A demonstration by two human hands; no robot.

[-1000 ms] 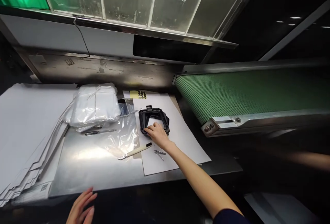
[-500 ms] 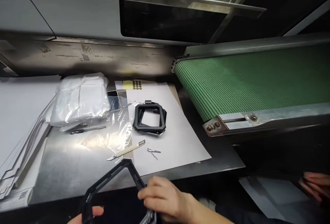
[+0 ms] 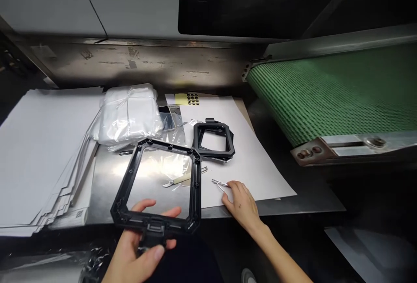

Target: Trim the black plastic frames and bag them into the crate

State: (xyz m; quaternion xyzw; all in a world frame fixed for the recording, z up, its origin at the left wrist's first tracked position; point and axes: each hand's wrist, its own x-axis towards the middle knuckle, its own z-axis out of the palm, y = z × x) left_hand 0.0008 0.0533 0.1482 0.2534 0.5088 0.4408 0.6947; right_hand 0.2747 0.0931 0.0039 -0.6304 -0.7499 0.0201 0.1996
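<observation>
My left hand (image 3: 138, 250) grips a black plastic frame (image 3: 196, 183) by its lower edge, near a small block in the middle of that edge. The frame is tilted up, with screw holes and ribs showing along its inner side. My right hand (image 3: 241, 202) reaches down to the white sheet, its thumb and index finger on the handle end of a silver nail clipper (image 3: 219, 182). Behind the held frame lies a craft knife (image 3: 187, 177) with a pale handle. Farther back, more black frames (image 3: 230, 146) lie stacked on the white sheet (image 3: 263, 170).
A stack of white paper (image 3: 48, 144) and a bundle of clear plastic bags (image 3: 130, 115) lie at left. A yellow label sheet (image 3: 181, 99) is at the back. The green conveyor belt (image 3: 332, 91) runs along the right, above the metal table (image 3: 312, 202).
My right hand has let go of the frame and moved to the nail clipper. My left hand has raised the frame into fuller view. The camera view has shifted, and the co-worker's hand is gone.
</observation>
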